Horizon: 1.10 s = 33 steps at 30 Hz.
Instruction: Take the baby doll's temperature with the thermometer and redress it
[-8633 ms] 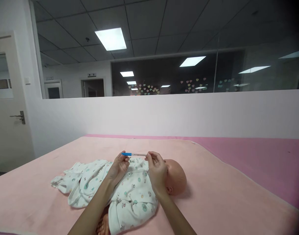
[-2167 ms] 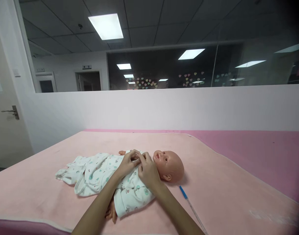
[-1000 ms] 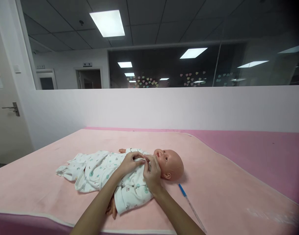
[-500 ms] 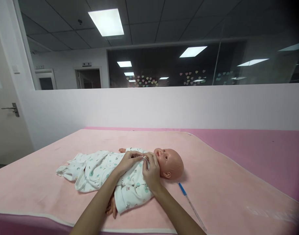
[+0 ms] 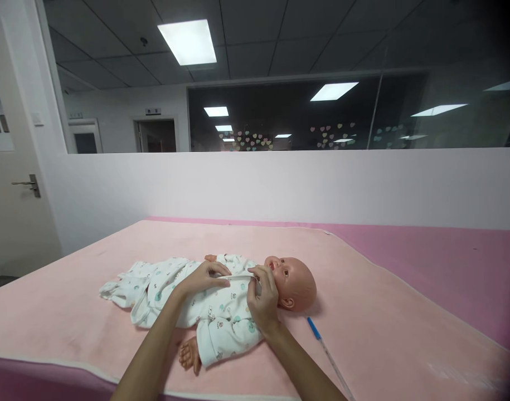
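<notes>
A baby doll [image 5: 299, 284] lies on its back, head to the right, in a white baby outfit [image 5: 227, 312] with small green and brown prints. My right hand [image 5: 263, 298] is closed at the outfit's neckline, pinching the front edge close to the doll's chin. On the doll's chest rests my left hand [image 5: 204, 278], thumb and fingers apart beside that same edge. The white trim runs fairly straight between both hands. One doll hand [image 5: 190, 355] sticks out of the near sleeve.
A pen with a blue cap [image 5: 314, 328] lies right of my right forearm. Under everything is a pink mat [image 5: 384, 323] with a pale border. Behind it rises a low white wall [image 5: 280, 186] topped by glass. A door [image 5: 16, 211] stands at the left.
My left hand has moved left, away from my right hand, and its fingers have spread. The right hand stays at the neckline. The view has shifted slightly.
</notes>
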### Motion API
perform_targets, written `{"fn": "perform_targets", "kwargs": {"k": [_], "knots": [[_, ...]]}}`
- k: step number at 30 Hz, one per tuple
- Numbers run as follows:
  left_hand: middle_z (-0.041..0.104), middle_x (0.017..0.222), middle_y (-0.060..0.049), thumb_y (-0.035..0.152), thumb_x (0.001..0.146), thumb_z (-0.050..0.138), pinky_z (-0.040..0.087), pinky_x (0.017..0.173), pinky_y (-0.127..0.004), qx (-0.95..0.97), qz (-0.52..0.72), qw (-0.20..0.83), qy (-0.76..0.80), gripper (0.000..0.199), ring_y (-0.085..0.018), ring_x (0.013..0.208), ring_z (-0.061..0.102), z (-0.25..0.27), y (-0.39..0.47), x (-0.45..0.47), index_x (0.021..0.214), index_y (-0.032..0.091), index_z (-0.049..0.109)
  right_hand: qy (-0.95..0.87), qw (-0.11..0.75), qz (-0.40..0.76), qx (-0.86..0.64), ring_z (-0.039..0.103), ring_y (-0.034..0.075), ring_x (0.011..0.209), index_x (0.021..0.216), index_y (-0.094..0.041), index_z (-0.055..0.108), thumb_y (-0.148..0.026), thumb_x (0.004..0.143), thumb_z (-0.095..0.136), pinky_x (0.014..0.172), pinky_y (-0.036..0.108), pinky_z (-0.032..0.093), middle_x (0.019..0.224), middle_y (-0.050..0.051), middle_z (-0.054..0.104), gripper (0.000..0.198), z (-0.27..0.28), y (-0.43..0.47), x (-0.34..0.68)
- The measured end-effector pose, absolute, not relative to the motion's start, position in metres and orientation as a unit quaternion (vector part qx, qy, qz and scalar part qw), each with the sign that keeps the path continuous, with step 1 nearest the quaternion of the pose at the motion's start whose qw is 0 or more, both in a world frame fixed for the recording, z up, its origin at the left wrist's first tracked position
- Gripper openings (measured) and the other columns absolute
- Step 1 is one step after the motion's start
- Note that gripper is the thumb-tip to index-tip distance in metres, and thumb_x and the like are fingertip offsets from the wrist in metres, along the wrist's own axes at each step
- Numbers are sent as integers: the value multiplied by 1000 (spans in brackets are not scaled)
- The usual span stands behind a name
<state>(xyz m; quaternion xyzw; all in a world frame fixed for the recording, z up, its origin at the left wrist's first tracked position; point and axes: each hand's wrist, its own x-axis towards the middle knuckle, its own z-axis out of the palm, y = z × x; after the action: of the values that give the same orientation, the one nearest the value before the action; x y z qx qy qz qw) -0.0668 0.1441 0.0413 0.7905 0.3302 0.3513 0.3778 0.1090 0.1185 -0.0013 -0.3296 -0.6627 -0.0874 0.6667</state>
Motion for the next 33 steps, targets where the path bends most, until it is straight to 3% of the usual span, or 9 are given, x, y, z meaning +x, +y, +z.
{"fn": "perform_targets", "kwargs": {"k": [9, 15, 20, 24, 27, 33], "knots": [[64, 91, -8, 34, 61, 70, 47, 67, -27, 750, 423, 389, 328, 23, -19, 84, 56, 30, 145, -68, 76, 17, 70, -733, 572, -37, -367, 47, 17, 82, 87, -17, 52, -7, 76, 39, 73, 32, 39, 83, 4, 55, 20, 0, 117, 109], [67, 80, -7, 29, 60, 72, 46, 78, -30, 742, 472, 334, 339, 14, -19, 83, 59, 27, 149, -66, 69, 18, 70, -765, 528, -55, -365, 45, 17, 80, 77, -17, 54, -8, 75, 43, 73, 32, 37, 79, 3, 54, 15, 4, 115, 107], [66, 68, -5, 31, 54, 75, 48, 65, -27, 715, 519, 287, 370, 19, -17, 70, 60, 21, 149, -65, 60, 15, 66, -766, 535, -49, -353, 44, 16, 79, 73, -17, 54, -6, 72, 44, 72, 31, 36, 78, 3, 53, 15, 4, 116, 107], [66, 66, -4, 35, 63, 68, 47, 59, -25, 741, 495, 233, 389, 20, -16, 64, 59, 20, 142, -63, 62, 15, 66, -762, 543, -43, -349, 44, 16, 78, 72, -17, 53, -6, 71, 46, 71, 31, 36, 77, 3, 53, 14, 2, 118, 107], [68, 70, -3, 35, 70, 62, 47, 65, -25, 784, 453, 178, 385, 19, -15, 68, 61, 22, 138, -64, 65, 18, 69, -760, 544, -45, -354, 44, 16, 79, 72, -18, 53, -6, 71, 46, 70, 31, 35, 77, 3, 53, 13, 1, 118, 107], [69, 86, 0, 33, 71, 62, 47, 76, -24, 814, 397, 187, 381, 15, -16, 82, 62, 24, 138, -71, 81, 23, 69, -762, 538, -48, -358, 42, 16, 78, 72, -18, 49, -7, 72, 44, 70, 31, 34, 76, 2, 51, 12, 1, 117, 108]]}}
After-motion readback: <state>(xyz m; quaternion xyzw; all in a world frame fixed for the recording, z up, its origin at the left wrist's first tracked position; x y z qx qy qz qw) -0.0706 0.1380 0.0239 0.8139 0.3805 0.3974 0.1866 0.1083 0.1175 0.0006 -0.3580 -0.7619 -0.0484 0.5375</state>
